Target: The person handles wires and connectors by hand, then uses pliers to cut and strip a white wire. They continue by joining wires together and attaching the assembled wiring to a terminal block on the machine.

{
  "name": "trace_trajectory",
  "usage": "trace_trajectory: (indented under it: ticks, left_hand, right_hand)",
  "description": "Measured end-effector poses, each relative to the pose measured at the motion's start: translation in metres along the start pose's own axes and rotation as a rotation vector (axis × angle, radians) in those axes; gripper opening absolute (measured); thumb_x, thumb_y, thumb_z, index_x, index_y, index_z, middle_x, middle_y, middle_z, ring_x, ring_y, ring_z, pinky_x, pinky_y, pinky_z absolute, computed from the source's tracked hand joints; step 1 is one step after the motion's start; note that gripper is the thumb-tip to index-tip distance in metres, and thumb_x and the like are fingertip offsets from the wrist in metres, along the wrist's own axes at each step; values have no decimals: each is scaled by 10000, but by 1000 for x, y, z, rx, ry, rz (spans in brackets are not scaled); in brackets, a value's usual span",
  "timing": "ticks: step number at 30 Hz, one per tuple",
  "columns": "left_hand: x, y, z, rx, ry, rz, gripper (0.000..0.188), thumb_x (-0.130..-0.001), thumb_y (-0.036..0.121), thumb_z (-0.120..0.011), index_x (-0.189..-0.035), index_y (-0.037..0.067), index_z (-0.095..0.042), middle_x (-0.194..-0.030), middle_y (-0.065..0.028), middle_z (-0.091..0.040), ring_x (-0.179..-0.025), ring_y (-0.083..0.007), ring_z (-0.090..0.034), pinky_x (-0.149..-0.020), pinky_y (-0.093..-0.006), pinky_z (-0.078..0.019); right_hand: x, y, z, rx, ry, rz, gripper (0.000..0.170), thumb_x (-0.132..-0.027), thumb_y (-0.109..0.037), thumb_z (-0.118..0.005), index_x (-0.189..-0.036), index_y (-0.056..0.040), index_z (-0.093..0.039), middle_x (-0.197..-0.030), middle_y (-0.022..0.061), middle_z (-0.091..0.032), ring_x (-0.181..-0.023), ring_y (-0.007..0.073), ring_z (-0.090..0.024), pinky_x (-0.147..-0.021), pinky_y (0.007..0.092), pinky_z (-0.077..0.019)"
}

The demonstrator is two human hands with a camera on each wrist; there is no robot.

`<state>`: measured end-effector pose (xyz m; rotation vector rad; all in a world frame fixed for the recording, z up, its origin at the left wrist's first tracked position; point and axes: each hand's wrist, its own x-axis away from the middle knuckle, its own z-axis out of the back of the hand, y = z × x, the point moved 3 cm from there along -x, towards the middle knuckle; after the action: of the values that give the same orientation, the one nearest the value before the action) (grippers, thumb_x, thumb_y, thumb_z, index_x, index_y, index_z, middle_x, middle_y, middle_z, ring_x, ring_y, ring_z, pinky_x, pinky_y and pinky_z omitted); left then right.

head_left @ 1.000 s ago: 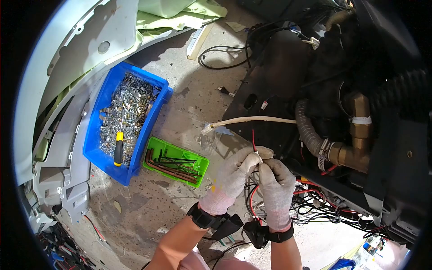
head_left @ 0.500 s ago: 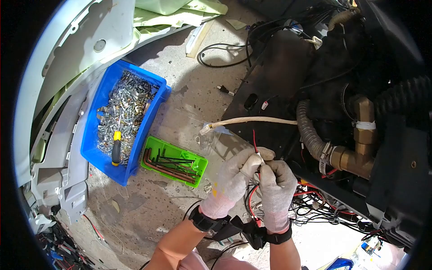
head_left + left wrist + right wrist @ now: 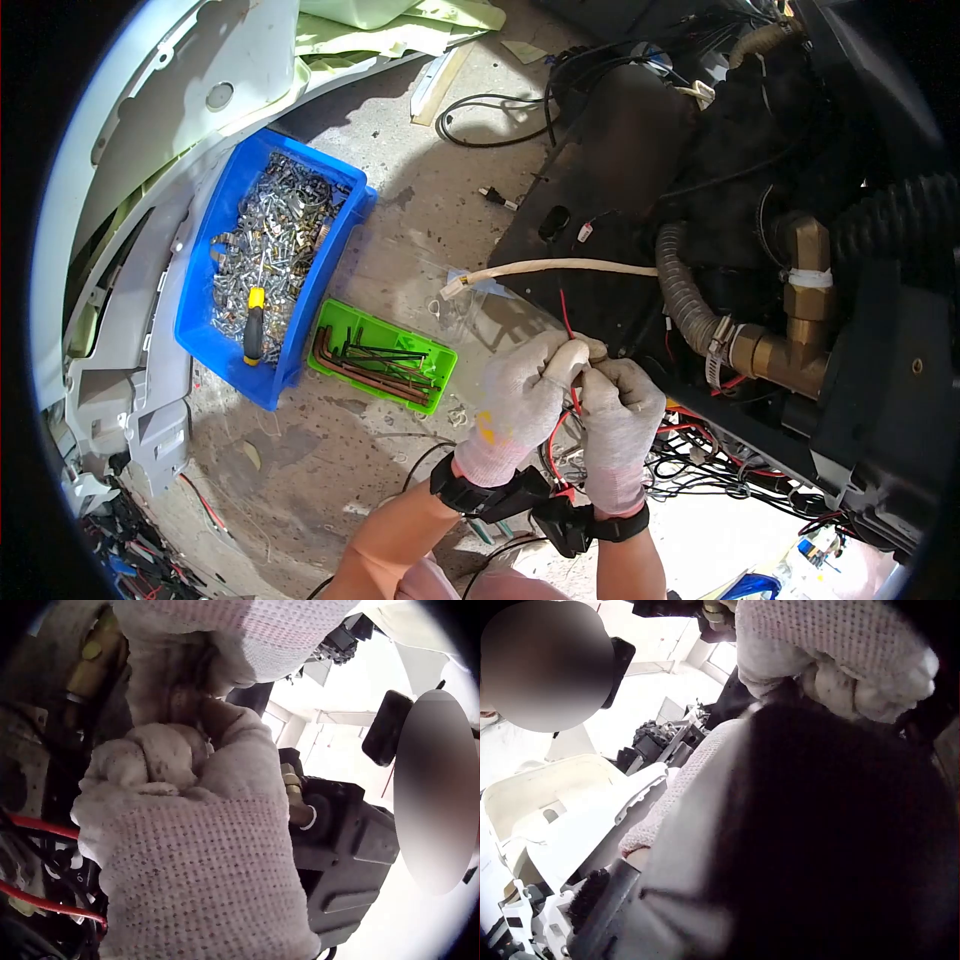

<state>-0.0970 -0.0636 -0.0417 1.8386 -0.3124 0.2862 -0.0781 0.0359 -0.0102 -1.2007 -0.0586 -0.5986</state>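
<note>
In the head view, both hands wear whitish knit gloves and meet in front of the black panel. My left hand point(image 3: 522, 405) pinches a thin red wire point(image 3: 566, 312), whose free end points up past the fingertips. Close against it, my right hand point(image 3: 618, 428) has its fingers curled and pinches at the same spot; the exact grip point is hidden. More red wire point(image 3: 553, 447) hangs below, between the hands. The left wrist view shows curled gloved fingers point(image 3: 157, 761) close up, with no wire visible there. Dark shadow covers much of the right wrist view.
A blue bin point(image 3: 325, 285) of screws holds a yellow-black screwdriver point(image 3: 255, 325). Beside it lies a green tray point(image 3: 447, 372) of hex keys. A cream cable point(image 3: 560, 266) crosses the black panel point(image 3: 620, 215). Right are a ribbed hose point(image 3: 685, 275) and brass fitting point(image 3: 800, 350).
The head view has shifted slightly, moving bin and tray a little left. The left hand's fingers have turned slightly, and more red wire shows below them. Both hands still pinch together.
</note>
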Motion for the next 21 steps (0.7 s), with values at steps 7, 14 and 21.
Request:
trace_trajectory:
  ticks: [7,14,21]
  left_hand:
    - [1,3,-7,109,11,226,175,-841,152,-516,-808,7,-610,-686,16,-539,-636,-45,-454,-571,-183,-364]
    - [3,8,-6,215,-52,327,188,-852,159,-510,-846,-2,-608,-728,4,-559,-660,-62,-491,-605,-205,-396]
    - [-3,-5,5,324,-134,271,237,-862,195,-507,-896,-14,-611,-801,-23,-595,-719,-63,-536,-631,-189,-435]
  right_hand:
    - [0,5,4,-129,24,-49,116,-710,-50,-578,-690,61,-603,-656,39,-586,-596,72,-495,-552,209,-392]
    - [1,-1,2,-155,-8,-63,141,-751,-119,-565,-710,14,-591,-542,-38,-457,-462,17,-355,-424,182,-243]
    - [6,0,13,-92,-235,-212,187,-771,-92,-526,-881,33,-609,-708,37,-587,-628,67,-503,-561,208,-391]
